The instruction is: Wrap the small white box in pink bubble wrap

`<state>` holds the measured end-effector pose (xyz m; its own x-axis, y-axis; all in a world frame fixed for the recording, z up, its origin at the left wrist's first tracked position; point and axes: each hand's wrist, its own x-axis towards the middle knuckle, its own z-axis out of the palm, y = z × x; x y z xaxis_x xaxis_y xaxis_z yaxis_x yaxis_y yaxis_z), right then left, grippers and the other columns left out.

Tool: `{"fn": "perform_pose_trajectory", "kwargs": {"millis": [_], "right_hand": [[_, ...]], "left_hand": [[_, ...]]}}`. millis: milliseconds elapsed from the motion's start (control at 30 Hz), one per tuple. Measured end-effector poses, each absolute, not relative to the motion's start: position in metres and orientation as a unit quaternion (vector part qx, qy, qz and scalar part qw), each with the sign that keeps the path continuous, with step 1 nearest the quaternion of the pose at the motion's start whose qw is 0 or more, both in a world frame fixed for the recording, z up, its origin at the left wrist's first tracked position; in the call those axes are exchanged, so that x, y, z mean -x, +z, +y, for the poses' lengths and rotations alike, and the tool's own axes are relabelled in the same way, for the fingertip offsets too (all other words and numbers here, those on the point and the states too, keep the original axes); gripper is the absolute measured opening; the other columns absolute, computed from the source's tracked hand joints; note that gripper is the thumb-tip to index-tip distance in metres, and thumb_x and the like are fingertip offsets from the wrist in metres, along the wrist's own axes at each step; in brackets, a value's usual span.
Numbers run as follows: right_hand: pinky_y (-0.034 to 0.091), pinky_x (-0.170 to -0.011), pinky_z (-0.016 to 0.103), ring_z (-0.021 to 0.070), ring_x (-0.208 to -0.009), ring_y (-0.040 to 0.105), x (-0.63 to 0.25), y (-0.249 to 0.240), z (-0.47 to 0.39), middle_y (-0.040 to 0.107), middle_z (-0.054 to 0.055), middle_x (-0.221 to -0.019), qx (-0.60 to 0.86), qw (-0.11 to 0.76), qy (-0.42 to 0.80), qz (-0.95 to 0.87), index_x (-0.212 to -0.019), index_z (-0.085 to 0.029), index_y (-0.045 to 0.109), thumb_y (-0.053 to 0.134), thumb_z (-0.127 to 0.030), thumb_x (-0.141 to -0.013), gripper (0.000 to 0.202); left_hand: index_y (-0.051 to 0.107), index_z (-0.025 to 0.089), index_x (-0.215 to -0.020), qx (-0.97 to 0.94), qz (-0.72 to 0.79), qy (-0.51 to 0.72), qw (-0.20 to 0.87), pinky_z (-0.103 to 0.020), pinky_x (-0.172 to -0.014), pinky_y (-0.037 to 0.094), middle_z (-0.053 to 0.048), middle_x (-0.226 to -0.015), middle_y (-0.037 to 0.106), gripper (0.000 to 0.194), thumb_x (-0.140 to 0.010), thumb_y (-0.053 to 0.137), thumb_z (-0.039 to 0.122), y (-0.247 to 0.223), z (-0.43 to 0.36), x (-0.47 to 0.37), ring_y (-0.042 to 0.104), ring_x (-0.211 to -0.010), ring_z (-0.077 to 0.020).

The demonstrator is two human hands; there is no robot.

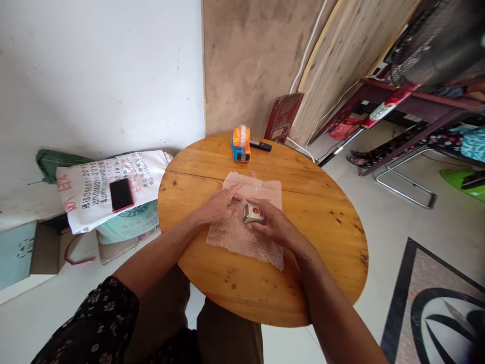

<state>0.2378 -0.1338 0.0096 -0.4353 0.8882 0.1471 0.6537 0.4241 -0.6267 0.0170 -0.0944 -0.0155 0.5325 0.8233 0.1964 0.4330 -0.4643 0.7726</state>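
A sheet of pinkish bubble wrap [238, 242] lies spread on the round wooden table [326, 217]. On the middle of the sheet is a small pale box [254, 213] with a red round mark on its face. My right hand [273, 221] grips the box from its right side, thumb and fingers around it. To the left, my left hand [222, 205] rests over the bubble wrap with its fingers stretched out, apart from the box.
An orange and blue tape dispenser [241, 145] stands at the table's far edge beside a black cutter-like tool [260, 145]. Stacked sacks [113, 182] bearing a phone [122, 194] sit left. A red-poled fan [390, 107] and a seated person's leg [397, 146] are at right.
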Motion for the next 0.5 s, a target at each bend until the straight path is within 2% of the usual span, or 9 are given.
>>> {"fn": "perform_pose_trajectory", "kwargs": {"millis": [100,167,300,400,500], "right_hand": [[0.052,-0.095,0.045,0.0284,-0.115,0.062,-0.248,0.001,-0.134,0.058,0.013,-0.138,0.486,0.256,0.285,-0.785,-0.144,-0.025,0.044,0.071,-0.033,-0.077,0.073],[0.052,-0.095,0.045,0.0282,-0.114,0.063,-0.254,0.0,-0.135,0.059,0.013,-0.136,0.492,0.261,0.293,-0.777,-0.145,-0.025,0.043,0.071,-0.032,-0.077,0.074],[0.052,-0.094,0.044,0.0276,-0.105,0.067,-0.254,0.002,-0.137,0.069,0.01,-0.121,0.507,0.257,0.274,-0.776,-0.13,-0.023,0.057,0.067,-0.022,-0.074,0.058],[0.051,-0.096,0.044,0.0278,-0.108,0.066,-0.249,0.0,-0.137,0.07,0.008,-0.12,0.498,0.276,0.26,-0.78,-0.122,-0.024,0.061,0.067,-0.024,-0.076,0.047],[0.051,-0.094,0.044,0.0287,-0.109,0.065,-0.244,-0.004,-0.137,0.07,0.008,-0.12,0.495,0.281,0.253,-0.782,-0.121,-0.024,0.061,0.069,-0.029,-0.075,0.047]], "left_hand": [[0.035,0.014,-0.149,-0.808,0.393,0.282,0.337,-0.045,-0.11,0.04,-0.01,-0.128,0.067,0.077,-0.073,0.046,0.009,-0.017,-0.093,-0.017,0.057,-0.122,-0.0242],[0.037,0.014,-0.148,-0.81,0.395,0.284,0.327,-0.045,-0.111,0.039,-0.01,-0.127,0.068,0.075,-0.073,0.046,0.008,-0.018,-0.092,-0.018,0.056,-0.122,-0.0243],[0.036,0.013,-0.148,-0.808,0.404,0.284,0.321,-0.046,-0.107,0.043,-0.01,-0.126,0.068,0.077,-0.072,0.045,0.005,-0.022,-0.091,-0.018,0.059,-0.117,-0.0234],[0.037,0.014,-0.148,-0.811,0.401,0.285,0.317,-0.045,-0.106,0.044,-0.009,-0.125,0.069,0.077,-0.072,0.044,0.004,-0.024,-0.091,-0.018,0.06,-0.115,-0.0227],[0.039,0.015,-0.146,-0.814,0.397,0.289,0.309,-0.045,-0.108,0.042,-0.009,-0.124,0.069,0.075,-0.073,0.043,0.004,-0.024,-0.09,-0.017,0.059,-0.118,-0.0223]]}}
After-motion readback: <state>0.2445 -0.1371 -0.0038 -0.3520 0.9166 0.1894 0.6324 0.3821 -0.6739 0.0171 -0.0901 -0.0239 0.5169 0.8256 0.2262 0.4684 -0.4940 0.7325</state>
